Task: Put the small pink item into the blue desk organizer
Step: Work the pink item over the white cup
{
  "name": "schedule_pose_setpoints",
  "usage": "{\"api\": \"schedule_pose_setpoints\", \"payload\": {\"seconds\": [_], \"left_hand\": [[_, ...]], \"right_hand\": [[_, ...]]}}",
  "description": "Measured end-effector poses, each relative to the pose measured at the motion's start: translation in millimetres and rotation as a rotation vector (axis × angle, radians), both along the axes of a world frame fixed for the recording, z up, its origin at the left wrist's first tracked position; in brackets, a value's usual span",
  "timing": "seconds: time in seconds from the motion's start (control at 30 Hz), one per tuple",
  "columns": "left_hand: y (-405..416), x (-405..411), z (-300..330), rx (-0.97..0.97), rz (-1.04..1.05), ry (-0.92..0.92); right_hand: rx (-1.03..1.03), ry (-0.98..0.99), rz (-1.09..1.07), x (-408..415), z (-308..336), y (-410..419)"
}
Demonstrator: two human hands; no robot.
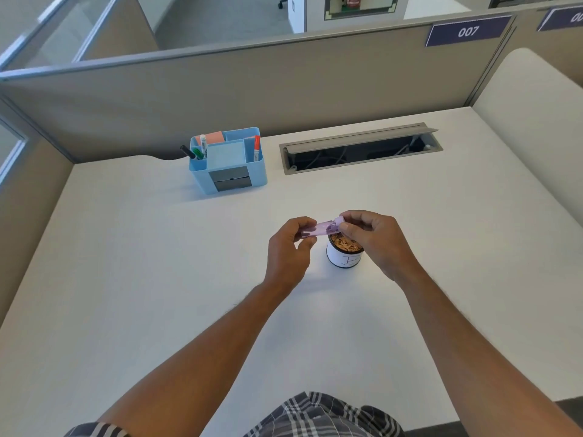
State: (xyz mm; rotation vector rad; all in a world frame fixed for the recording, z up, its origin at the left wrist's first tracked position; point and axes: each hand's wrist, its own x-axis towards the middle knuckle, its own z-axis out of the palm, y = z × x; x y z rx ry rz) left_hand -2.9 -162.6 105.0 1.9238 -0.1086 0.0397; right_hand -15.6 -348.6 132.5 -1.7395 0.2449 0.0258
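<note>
A small translucent pink item [320, 229] is held level above the white desk, between both hands. My left hand [288, 250] pinches its left end, and my right hand [375, 239] pinches the cap end on the right. The blue desk organizer [228, 160] stands farther back and to the left, near the partition, apart from both hands. It holds markers, a pink note pad and a pale blue pad.
A white cup [344, 255] filled with small brownish pieces stands on the desk right under my right hand. An open cable tray [359, 149] is set into the desk at the back right. Grey partitions enclose the white desk [157, 263].
</note>
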Motion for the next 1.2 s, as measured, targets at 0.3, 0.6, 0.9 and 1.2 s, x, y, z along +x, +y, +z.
{"api": "schedule_pose_setpoints", "payload": {"seconds": [0.3, 0.6, 0.9, 1.2], "left_hand": [[9.2, -5.1, 0.6, 0.117, -0.056, -0.129], [16.1, -9.6, 2.0, 0.159, -0.033, -0.216], [32.5, -13.1, 2.8, 0.196, -0.019, -0.259], [53.4, -13.3, 6.0, 0.201, 0.002, -0.208]], "right_hand": [[0.043, -0.002, 0.025, -0.5, 0.6, 6.2], [0.079, 0.000, 0.051, -3.3, 3.6, 20.1], [0.051, -0.004, 0.106, -2.4, 6.2, 31.7], [0.008, -0.025, 0.118, 2.3, 1.6, 56.1]]}}
